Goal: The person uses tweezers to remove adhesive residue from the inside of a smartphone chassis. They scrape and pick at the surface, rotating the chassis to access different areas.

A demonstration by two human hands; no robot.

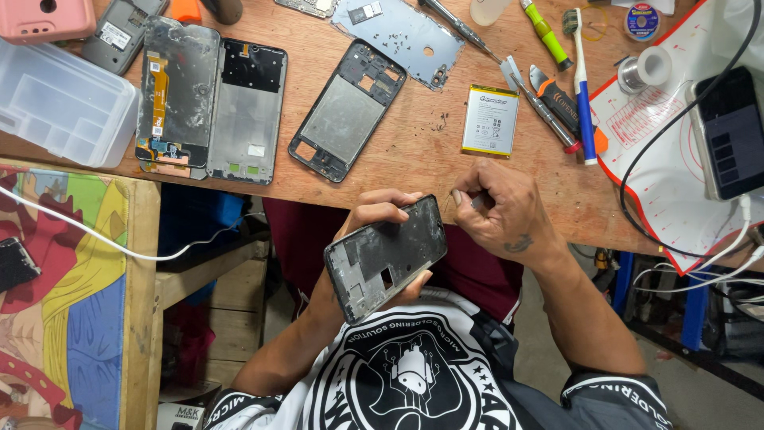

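My left hand [380, 215] grips a stripped dark phone body [386, 256], held tilted over my lap just below the wooden table's front edge [414, 171]. My right hand [500, 211] rests on that edge, right of the phone's top corner, with the fingers curled in around something small that I cannot make out. A flat phone battery [490, 120] lies on the table just above my right hand.
On the table lie a bare phone frame [348, 111], two opened phone bodies [211, 99], a grey back plate [408, 36], screwdrivers and a toothbrush [582, 80], a clear plastic box [60, 103], solder spools, and a phone [730, 131] with cables on a white mat.
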